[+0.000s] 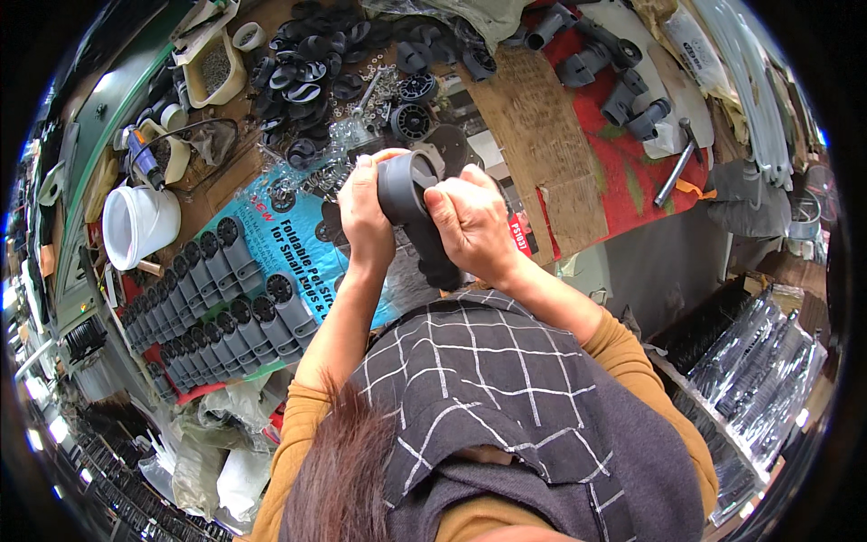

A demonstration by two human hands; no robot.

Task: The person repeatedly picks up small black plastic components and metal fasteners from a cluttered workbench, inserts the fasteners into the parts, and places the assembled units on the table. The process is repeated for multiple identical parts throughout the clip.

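Both my hands hold one dark grey plastic part (404, 194) with a round socket at its top and a long stem running down. My left hand (361, 210) grips the socket end from the left. My right hand (471, 226) wraps the stem from the right, its thumb across the part. Below the hands lies a blue printed sheet (298, 226). Rows of finished grey parts (221, 298) of the same kind lie on it to the left.
Black round discs (312, 63) and loose small metal hardware (379, 90) are piled at the top. A white bucket (135, 224) stands left. More grey parts (623, 77) rest on a red mat (623, 172) at the upper right, beside a cardboard piece (542, 135). Bagged black parts (759, 361) lie at the right.
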